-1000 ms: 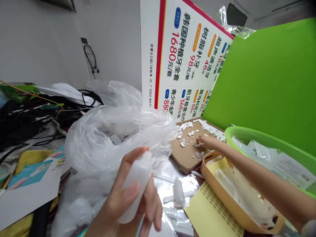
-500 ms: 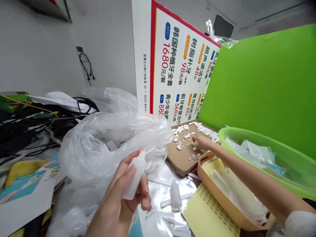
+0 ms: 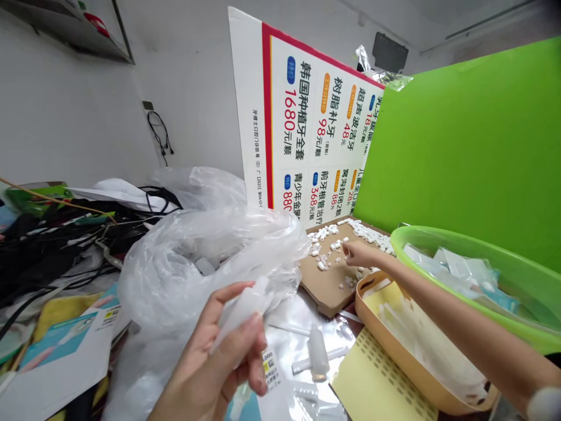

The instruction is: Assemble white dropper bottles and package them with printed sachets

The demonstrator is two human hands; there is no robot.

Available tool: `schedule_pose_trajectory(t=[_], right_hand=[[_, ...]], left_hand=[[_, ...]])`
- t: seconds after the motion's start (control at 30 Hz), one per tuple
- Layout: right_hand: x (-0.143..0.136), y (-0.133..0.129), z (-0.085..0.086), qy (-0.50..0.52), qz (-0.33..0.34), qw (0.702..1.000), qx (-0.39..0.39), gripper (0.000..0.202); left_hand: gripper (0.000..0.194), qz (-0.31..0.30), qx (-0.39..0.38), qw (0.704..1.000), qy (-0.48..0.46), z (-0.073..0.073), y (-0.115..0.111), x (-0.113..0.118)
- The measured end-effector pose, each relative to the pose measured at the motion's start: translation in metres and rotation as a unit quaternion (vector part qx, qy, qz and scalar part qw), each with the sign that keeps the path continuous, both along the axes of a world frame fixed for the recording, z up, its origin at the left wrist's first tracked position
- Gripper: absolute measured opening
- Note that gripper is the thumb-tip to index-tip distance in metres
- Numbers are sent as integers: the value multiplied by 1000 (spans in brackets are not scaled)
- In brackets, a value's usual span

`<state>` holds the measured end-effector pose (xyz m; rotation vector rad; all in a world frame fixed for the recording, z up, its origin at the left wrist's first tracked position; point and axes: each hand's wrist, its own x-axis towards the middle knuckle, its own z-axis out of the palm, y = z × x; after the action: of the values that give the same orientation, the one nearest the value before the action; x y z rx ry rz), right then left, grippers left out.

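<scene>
My left hand [image 3: 219,351] is wrapped round a small translucent plastic squeeze bottle [image 3: 245,304], which tilts with its narrow neck up and to the right. Out over a cardboard tray [image 3: 322,286] reaches my right hand [image 3: 360,254], its fingers pinched together; whatever lies between them is too small to make out. White bottle caps [image 3: 370,235] and small clear pieces [image 3: 323,260] are scattered over the cardboard near those fingers. Another translucent bottle [image 3: 318,354] lies below, on shiny clear plastic.
A large clear plastic bag [image 3: 149,280] bulges at the left. To the right are an orange basket [image 3: 403,356], a green basin [image 3: 442,234] with packets and a dotted yellow sheet [image 3: 363,374]. A printed board [image 3: 254,82] and a green panel [image 3: 460,140] stand behind; cables clutter the far left.
My left hand has turned the bottle, so the thumb now covers more of its side. My right hand has drawn its fingers in over the tray. The view has shifted slightly.
</scene>
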<state>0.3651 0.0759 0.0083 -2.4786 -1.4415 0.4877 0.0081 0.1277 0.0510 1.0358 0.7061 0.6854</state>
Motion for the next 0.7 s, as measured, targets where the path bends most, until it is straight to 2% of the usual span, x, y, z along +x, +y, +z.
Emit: schedule_pose_trajectory(t=[0.07, 0.17, 0.2, 0.23, 0.3, 0.37, 0.43, 0.57, 0.63, 0.7], right_hand=[[-28, -11, 21, 31, 30, 996, 83, 29], [-83, -39, 45, 99, 97, 976, 168, 31], [-102, -49, 50, 126, 125, 963, 200, 30], [-120, -58, 52, 193, 157, 934, 257, 28], [-150, -70, 48, 283, 142, 890, 328, 22], [-171, -74, 38, 319, 115, 872, 352, 19], [-182, -71, 24, 351, 91, 857, 367, 17], [-187, -61, 3, 402, 67, 807, 428, 12], [-186, -61, -3, 403, 72, 800, 439, 9], [-185, -64, -8, 389, 96, 810, 428, 9]], left_hand=[[63, -7, 41, 998, 40, 3, -2, -1], [54, 13, 160, 983, 94, 3, -5, 1], [53, 26, 199, 973, 113, 2, -7, 2], [52, 36, 227, 965, 128, 1, -8, 3], [49, 38, 240, 960, 139, -2, -12, 4], [45, 14, 224, 966, 130, -5, -14, 6], [43, -12, 224, 966, 125, -7, -13, 6], [43, -27, 240, 959, 147, -8, -5, 1], [42, -46, 232, 960, 151, -7, -2, -1], [42, -80, 211, 963, 147, -7, -3, -1]])
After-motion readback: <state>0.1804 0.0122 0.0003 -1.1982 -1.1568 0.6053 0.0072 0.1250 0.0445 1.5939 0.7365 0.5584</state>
